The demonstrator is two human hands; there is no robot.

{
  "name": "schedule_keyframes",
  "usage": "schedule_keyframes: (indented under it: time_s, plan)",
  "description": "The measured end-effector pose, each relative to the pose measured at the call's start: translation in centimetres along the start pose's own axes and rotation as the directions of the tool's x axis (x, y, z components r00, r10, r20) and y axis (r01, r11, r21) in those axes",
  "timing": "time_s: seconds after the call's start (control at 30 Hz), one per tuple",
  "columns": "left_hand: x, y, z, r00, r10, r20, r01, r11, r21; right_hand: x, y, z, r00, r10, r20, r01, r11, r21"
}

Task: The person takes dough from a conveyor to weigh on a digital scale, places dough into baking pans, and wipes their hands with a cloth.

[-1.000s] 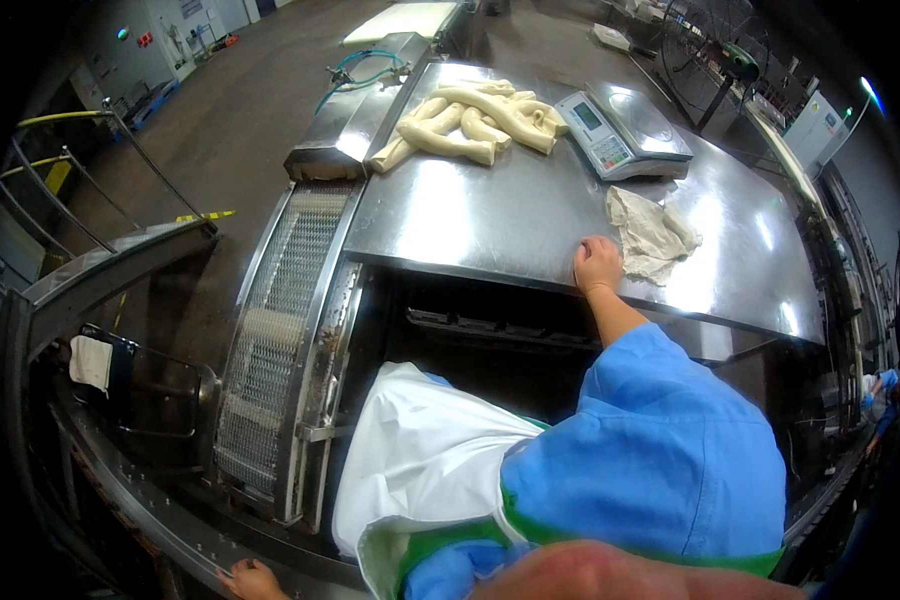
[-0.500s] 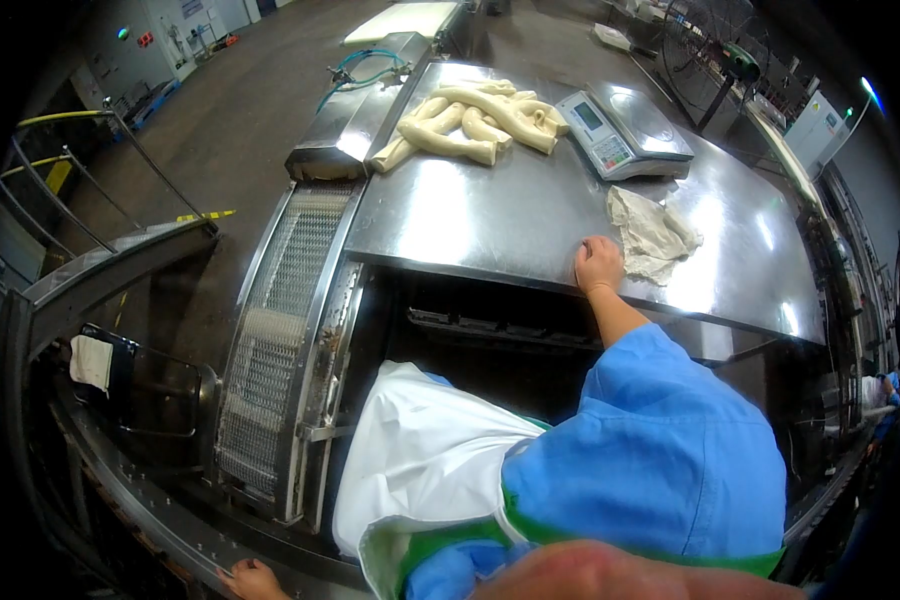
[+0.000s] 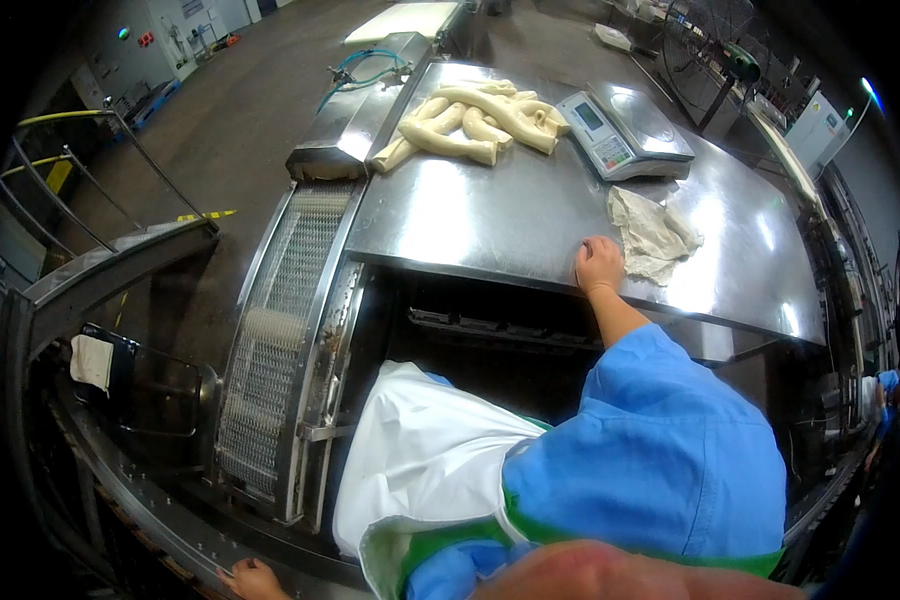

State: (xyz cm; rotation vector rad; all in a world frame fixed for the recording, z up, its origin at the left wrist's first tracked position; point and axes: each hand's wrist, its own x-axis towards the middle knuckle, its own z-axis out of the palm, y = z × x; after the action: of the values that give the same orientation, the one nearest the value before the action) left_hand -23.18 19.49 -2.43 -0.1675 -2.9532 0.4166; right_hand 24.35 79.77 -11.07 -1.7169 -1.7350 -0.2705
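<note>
My right hand (image 3: pixel 600 262) rests at the near edge of the steel table (image 3: pixel 535 215), its fingers curled in with nothing visible inside them. Just right of it lies a crumpled beige cloth (image 3: pixel 652 235). At the bottom left, my left hand (image 3: pixel 252 580) touches a metal rail (image 3: pixel 185 540); its fingers are partly spread and the frame cuts off the rest of it. Toward the far left of the table is a heap of thick pale dough rolls (image 3: pixel 470 122). Beside them stands a digital scale (image 3: pixel 625 130), its pan bare.
A metal mesh conveyor (image 3: pixel 270 340) runs along the table's left side, under a steel housing (image 3: pixel 348 130). Metal steps with a handrail (image 3: pixel 120 250) stand farther left. A round wire-guard fan (image 3: pixel 710 50) is at the back right. Another person in blue (image 3: pixel 892 385) appears at the far right.
The mesh conveyor's lighter patch looks slightly shifted. At the far right edge, the other person has moved a little. Both my hands stay in place.
</note>
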Motion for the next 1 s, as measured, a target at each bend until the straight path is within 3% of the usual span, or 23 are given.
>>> schedule_keyframes:
  time_s: [0.17, 0.3, 0.37, 0.57, 0.77, 0.87, 1.0]
  plan:
    - [0.2, -0.3, -0.3, 0.997, 0.076, 0.032, -0.075, 0.997, -0.032, 0.0, 0.1, 0.2, 1.000, -0.001, -0.006, 0.001, 1.000, -0.008]
    - [-0.1, 0.1, -0.8, 1.000, 0.015, -0.002, -0.016, 0.998, -0.064, 0.0, 0.1, 0.1, 1.000, -0.005, -0.001, 0.005, 1.000, -0.006]
    - [0.8, -0.5, -0.2, 0.986, 0.109, 0.125, -0.103, 0.993, -0.055, 0.0, 0.1, 0.0, 1.000, -0.008, 0.006, 0.008, 1.000, -0.004]
    - [-0.5, 0.2, -0.7, 0.996, 0.085, -0.028, -0.086, 0.995, -0.045, 0.0, -0.1, -0.3, 0.999, 0.008, 0.031, -0.008, 1.000, -0.006]
    - [1.0, -0.9, 1.0, 0.986, 0.137, 0.092, -0.140, 0.990, 0.021, -0.1, -0.1, -0.2, 1.000, 0.012, 0.027, -0.013, 1.000, 0.001]
    - [0.0, -0.4, 0.5, 0.996, 0.091, -0.008, -0.090, 0.995, 0.041, 0.0, -0.4, -0.4, 0.999, 0.032, 0.038, -0.032, 0.999, -0.013]
    - [0.1, -0.4, 0.4, 0.998, 0.063, 0.009, -0.063, 0.997, 0.051, 0.0, -0.5, -0.5, 0.999, 0.039, 0.036, -0.038, 0.999, -0.026]
